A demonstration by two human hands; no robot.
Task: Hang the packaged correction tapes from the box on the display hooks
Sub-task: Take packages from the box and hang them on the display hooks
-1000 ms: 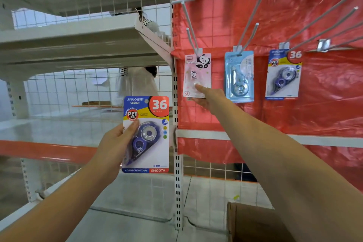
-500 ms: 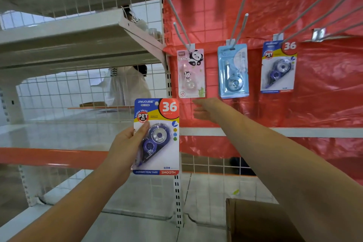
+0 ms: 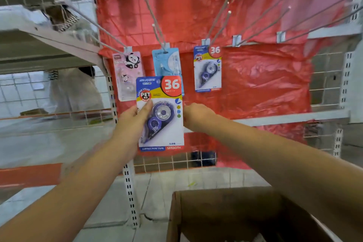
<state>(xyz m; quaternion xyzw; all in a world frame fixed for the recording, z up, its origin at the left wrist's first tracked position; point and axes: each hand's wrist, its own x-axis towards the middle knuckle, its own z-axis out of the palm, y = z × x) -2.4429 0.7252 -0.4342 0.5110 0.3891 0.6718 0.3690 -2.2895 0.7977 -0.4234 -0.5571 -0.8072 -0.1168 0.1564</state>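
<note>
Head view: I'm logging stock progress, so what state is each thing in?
Held "36" pack: in left hand, not hung.
Right hand: at pack's right edge; grip unclear.
Panda pack: hung.
Light-blue pack: hung, partly hidden.
Second "36" pack: hung.
Cardboard box: open.

Red plastic sheet [image 3: 255, 76] over a white wire grid panel [image 3: 172, 161], white slotted metal posts [image 3: 129, 188], grey empty shelves [image 3: 39, 31] at the left, pale floor [image 3: 157, 192], soft daylight behind the grid
</note>
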